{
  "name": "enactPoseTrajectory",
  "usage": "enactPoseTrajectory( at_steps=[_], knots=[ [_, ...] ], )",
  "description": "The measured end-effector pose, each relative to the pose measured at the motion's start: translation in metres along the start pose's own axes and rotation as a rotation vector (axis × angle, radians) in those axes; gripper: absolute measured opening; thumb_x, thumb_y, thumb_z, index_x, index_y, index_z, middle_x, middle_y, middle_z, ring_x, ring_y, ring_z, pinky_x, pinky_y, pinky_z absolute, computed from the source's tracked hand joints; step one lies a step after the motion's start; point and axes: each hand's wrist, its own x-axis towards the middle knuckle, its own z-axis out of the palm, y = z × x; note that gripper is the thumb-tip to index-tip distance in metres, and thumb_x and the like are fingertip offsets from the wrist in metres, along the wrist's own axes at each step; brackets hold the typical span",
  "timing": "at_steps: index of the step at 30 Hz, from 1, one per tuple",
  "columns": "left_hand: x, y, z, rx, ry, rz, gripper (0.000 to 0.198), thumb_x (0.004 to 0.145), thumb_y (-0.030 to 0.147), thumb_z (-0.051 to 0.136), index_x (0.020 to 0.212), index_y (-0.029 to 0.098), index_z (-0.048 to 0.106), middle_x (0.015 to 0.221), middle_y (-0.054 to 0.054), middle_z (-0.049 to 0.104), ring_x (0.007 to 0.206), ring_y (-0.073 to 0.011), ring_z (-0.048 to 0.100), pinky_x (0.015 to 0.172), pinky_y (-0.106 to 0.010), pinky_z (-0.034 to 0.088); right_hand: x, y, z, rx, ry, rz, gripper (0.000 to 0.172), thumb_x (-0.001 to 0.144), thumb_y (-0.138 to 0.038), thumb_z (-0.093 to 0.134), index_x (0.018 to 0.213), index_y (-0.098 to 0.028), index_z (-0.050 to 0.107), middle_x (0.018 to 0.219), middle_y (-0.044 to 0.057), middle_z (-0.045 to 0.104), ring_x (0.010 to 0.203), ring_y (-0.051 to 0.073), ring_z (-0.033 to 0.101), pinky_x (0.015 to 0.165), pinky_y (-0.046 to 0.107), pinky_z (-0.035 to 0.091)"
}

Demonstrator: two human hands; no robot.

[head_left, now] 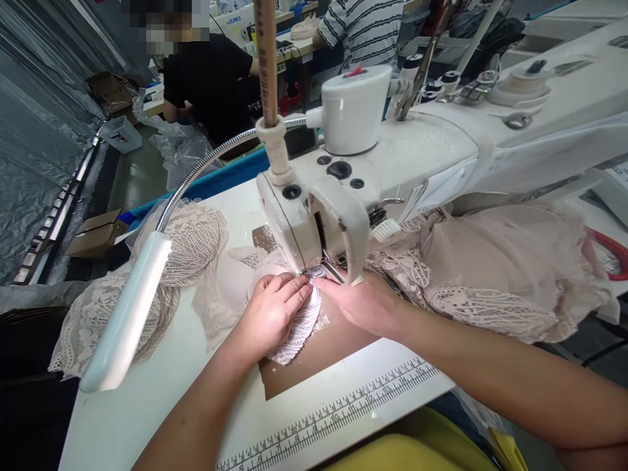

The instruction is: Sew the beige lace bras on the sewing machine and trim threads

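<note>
My left hand (275, 309) lies on a pale lace piece (300, 330) on the table, fingers together and pressed flat on the fabric just left of the presser foot (318, 271). My right hand (360, 302) rests on the lace right of the foot, partly under the head of the white sewing machine (343, 190), with its fingertips hidden there. The lace runs under the foot. A brown patch (324, 356) on the white table (161, 399) lies beneath the work.
A gooseneck lamp (128, 313) reaches over the table's left part. Heaps of lace (191, 245) lie to the left, and pink fabric (500, 275) is piled to the right. A ruler strip (338, 412) runs along the front edge. Two people work at benches behind.
</note>
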Motion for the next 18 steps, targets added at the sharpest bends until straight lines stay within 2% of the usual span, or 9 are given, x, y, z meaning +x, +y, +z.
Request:
enactPoseTrajectory(
  at_steps=[4, 7, 11, 14, 18],
  knots=[
    [-0.0001, -0.0008, 0.0006, -0.011, 0.006, 0.022, 0.036, 0.09, 0.012, 0.043, 0.124, 0.015, 0.053, 0.122, -0.011, 0.062, 0.102, -0.0253, 0.051, 0.083, -0.04, 0.037, -0.0006, 0.0001, 0.0017, -0.009, -0.03, -0.021, 0.035, 0.083, -0.011, 0.047, 0.11, -0.023, 0.064, 0.088, 0.007, 0.065, 0.075, 0.018, 0.053, 0.061, 0.027, 0.032],
    [0.0007, -0.0024, 0.0009, -0.012, -0.005, 0.012, 0.037, 0.089, 0.011, 0.043, 0.124, 0.016, 0.054, 0.12, -0.01, 0.063, 0.1, -0.025, 0.051, 0.082, -0.04, 0.038, -0.0001, -0.0018, 0.0033, -0.03, -0.044, 0.022, 0.035, 0.083, -0.012, 0.047, 0.111, -0.023, 0.065, 0.088, 0.008, 0.065, 0.074, 0.018, 0.054, 0.061, 0.028, 0.033],
    [0.0027, -0.005, -0.0005, 0.002, -0.009, -0.014, 0.037, 0.088, 0.011, 0.043, 0.123, 0.015, 0.055, 0.112, -0.012, 0.066, 0.099, -0.0257, 0.051, 0.081, -0.04, 0.039, -0.0011, -0.0026, 0.0061, 0.001, -0.007, 0.051, 0.035, 0.085, -0.012, 0.046, 0.113, -0.022, 0.065, 0.089, 0.009, 0.066, 0.077, 0.019, 0.056, 0.064, 0.028, 0.037],
    [0.0037, -0.0065, -0.0017, 0.002, -0.008, -0.022, 0.036, 0.087, 0.011, 0.043, 0.12, 0.015, 0.057, 0.108, -0.012, 0.067, 0.098, -0.0258, 0.052, 0.08, -0.04, 0.039, -0.0034, -0.0003, 0.0072, 0.035, 0.04, 0.006, 0.036, 0.085, -0.01, 0.045, 0.114, -0.021, 0.064, 0.09, 0.008, 0.066, 0.081, 0.019, 0.056, 0.067, 0.028, 0.038],
    [0.0028, -0.0071, -0.0013, -0.013, 0.002, -0.01, 0.034, 0.09, 0.015, 0.042, 0.12, 0.015, 0.057, 0.109, -0.012, 0.067, 0.099, -0.026, 0.052, 0.081, -0.04, 0.039, -0.0056, 0.0025, 0.0074, 0.054, 0.036, -0.087, 0.038, 0.084, -0.009, 0.045, 0.115, -0.022, 0.063, 0.09, 0.005, 0.066, 0.08, 0.018, 0.055, 0.065, 0.027, 0.038]
  ],
)
